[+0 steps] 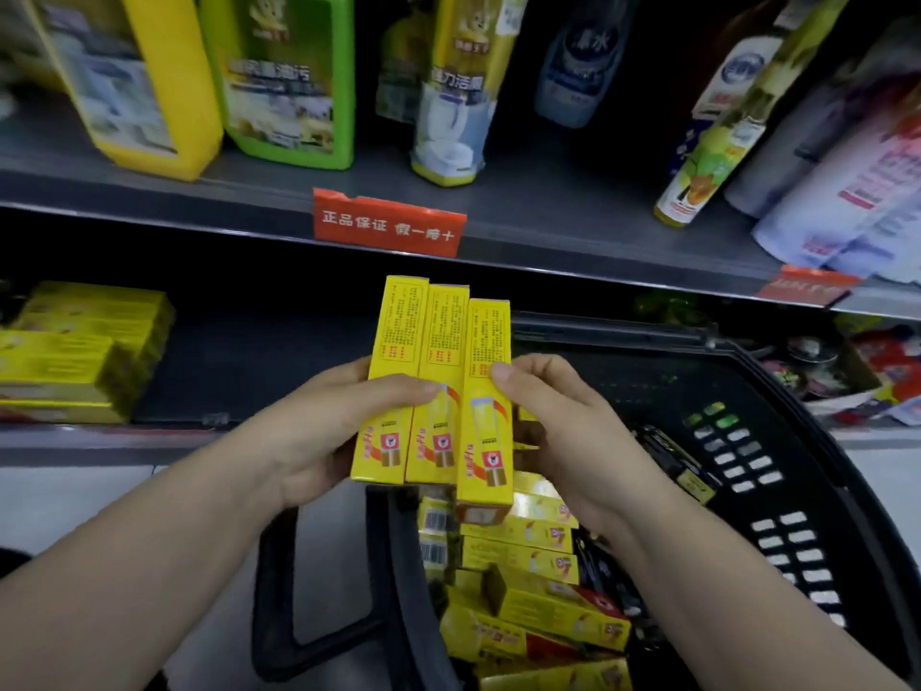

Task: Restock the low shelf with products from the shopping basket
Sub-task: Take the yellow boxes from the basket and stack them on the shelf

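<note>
Mid-task: left hand (319, 431) and right hand (558, 441) both grip three yellow boxes (433, 381) at frame centre, not yet shelved. At left, the low shelf (259, 371) holds one stack (75, 356). The shopping basket (797, 441), lower right, looks far from empty.

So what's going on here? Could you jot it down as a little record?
held: three yellow boxes, upright, side by side
left hand: grips them, thumb across the fronts
right hand: grips the rightmost box
basket: black, under the hands, more yellow boxes inside
low shelf: matching stack at left, bare space beside it
upper shelf: bottles, red tag on edge
</note>
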Demonstrator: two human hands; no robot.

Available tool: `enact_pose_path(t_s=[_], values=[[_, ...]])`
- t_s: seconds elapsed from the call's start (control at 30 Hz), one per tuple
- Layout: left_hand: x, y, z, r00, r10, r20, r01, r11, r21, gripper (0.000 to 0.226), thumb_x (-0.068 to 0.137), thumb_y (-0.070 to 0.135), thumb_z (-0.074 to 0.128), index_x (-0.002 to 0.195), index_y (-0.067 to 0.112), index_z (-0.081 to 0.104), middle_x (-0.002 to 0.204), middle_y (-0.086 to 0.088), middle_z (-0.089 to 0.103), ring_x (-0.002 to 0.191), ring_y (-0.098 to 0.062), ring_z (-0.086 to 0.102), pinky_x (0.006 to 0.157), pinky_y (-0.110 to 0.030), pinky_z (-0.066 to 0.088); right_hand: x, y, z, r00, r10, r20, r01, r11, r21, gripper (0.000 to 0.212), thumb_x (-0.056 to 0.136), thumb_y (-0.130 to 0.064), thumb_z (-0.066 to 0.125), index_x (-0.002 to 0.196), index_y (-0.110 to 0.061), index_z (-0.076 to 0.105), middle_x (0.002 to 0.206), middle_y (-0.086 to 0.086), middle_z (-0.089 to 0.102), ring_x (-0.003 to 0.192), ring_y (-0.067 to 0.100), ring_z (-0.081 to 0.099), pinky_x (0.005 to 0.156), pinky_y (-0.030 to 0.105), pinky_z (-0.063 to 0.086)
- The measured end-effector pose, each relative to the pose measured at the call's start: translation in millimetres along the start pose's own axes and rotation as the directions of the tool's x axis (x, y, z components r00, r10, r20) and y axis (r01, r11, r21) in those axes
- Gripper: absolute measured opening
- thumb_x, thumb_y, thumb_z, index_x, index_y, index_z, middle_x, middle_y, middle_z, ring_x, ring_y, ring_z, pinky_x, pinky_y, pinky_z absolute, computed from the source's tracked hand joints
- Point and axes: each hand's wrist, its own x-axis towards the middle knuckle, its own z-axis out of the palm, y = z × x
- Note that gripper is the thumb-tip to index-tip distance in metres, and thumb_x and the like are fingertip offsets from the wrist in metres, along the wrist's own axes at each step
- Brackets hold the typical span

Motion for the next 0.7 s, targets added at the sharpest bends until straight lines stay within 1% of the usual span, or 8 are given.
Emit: enact_pose_path(t_s=[0.13, 0.27, 0.37, 0.47, 0.5, 0.57, 0.63, 0.7], values=[[-20.3, 3.7, -45.1, 0.996, -0.039, -0.080, 0.038, 0.999, -0.011, 0.041, 0.055, 0.028, 0.073, 0.094, 0.016, 0.072, 0.093, -0.016, 0.073, 0.069, -0.029, 0.072, 0.046, -0.030, 0.054, 28.7, -16.3, 35.0, 0.959, 0.106, 0.261, -0.099, 0.994, -0.042, 0.070, 0.080, -0.024, 0.067, 0.138, -0.031, 0.030, 0.112, 0.007, 0.066, 0.085, 0.021, 0.069, 0.065, 0.036, 0.057], [-38.0, 4.2, -87.7, 0.986, -0.079, -0.149, 0.073, 0.996, -0.049, 0.027, 0.053, 0.030, 0.073, 0.073, 0.012, 0.076, 0.072, -0.015, 0.071, 0.046, -0.026, 0.063, 0.035, -0.023, 0.044, 58.5, -24.0, 75.2, 0.878, 0.160, 0.452, -0.102, 0.984, -0.149, 0.068, 0.075, -0.025, 0.069, 0.133, -0.042, 0.037, 0.108, 0.007, 0.064, 0.087, 0.025, 0.064, 0.066, 0.034, 0.057], [-46.9, 6.7, -117.1, 0.969, -0.087, -0.230, 0.078, 0.996, -0.045, 0.033, 0.047, 0.032, 0.075, 0.074, 0.013, 0.076, 0.079, -0.015, 0.072, 0.053, -0.025, 0.066, 0.040, -0.029, 0.049, 84.8, -23.1, 104.5, 0.819, 0.187, 0.543, -0.106, 0.978, -0.177, 0.062, 0.062, -0.031, 0.071, 0.121, -0.030, 0.051, 0.090, 0.001, 0.068, 0.071, 0.019, 0.067, 0.058, 0.029, 0.055], [-50.0, 9.9, -148.6, 0.943, -0.073, -0.325, 0.065, 0.997, -0.035, 0.036, 0.060, 0.021, 0.074, 0.093, 0.008, 0.069, 0.082, -0.017, 0.073, 0.058, -0.027, 0.070, 0.041, -0.032, 0.052, 110.6, -18.8, 135.5, 0.826, 0.216, 0.521, -0.090, 0.963, -0.255, 0.012, 0.067, -0.032, 0.070, 0.078, -0.028, 0.072, 0.069, -0.004, 0.070, 0.060, 0.012, 0.068, 0.056, 0.023, 0.055], [-49.7, 11.4, -160.4, 0.921, -0.063, -0.384, 0.062, 0.998, -0.015, 0.031, 0.066, 0.016, 0.074, 0.095, 0.007, 0.068, 0.084, -0.018, 0.073, 0.061, -0.029, 0.070, 0.044, -0.036, 0.055, 121.9, -14.7, 143.7, 0.838, 0.217, 0.501, -0.081, 0.957, -0.280, 0.007, 0.072, -0.030, 0.070, 0.067, -0.027, 0.072, 0.066, -0.004, 0.070, 0.059, 0.010, 0.068, 0.055, 0.022, 0.054], [-47.4, 12.9, -188.7, 0.844, -0.070, -0.531, 0.096, 0.995, 0.021, 0.024, 0.075, 0.012, 0.072, 0.096, 0.003, 0.064, 0.082, -0.021, 0.072, 0.061, -0.033, 0.069, 0.045, -0.039, 0.055, 141.4, -7.5, 160.4, 0.867, 0.239, 0.438, -0.085, 0.936, -0.343, 0.009, 0.079, -0.029, 0.070, 0.074, -0.022, 0.069, 0.070, -0.003, 0.071, 0.062, 0.010, 0.068, 0.055, 0.021, 0.055], [-48.0, 13.3, -218.8, 0.778, -0.107, -0.619, 0.160, 0.987, 0.031, 0.032, 0.077, 0.013, 0.071, 0.102, -0.002, 0.060, 0.085, -0.028, 0.070, 0.061, -0.036, 0.067, 0.047, -0.035, 0.052, 156.8, -2.9, 175.0, 0.893, 0.242, 0.379, -0.075, 0.911, -0.406, 0.019, 0.080, -0.038, 0.069, 0.089, -0.023, 0.060, 0.076, -0.004, 0.071, 0.068, 0.008, 0.068, 0.055, 0.020, 0.054], [-53.3, 11.5, -247.0, 0.716, -0.135, -0.685, 0.208, 0.978, 0.024, 0.045, 0.076, 0.015, 0.072, 0.111, -0.006, 0.055, 0.095, -0.033, 0.066, 0.075, -0.042, 0.066, 0.059, -0.040, 0.051, 170.5, 0.4, 189.0, 0.922, 0.218, 0.320, -0.045, 0.881, -0.471, 0.026, 0.080, -0.047, 0.065, 0.086, -0.023, 0.061, 0.075, -0.004, 0.069, 0.067, 0.006, 0.064, 0.056, 0.017, 0.051]])
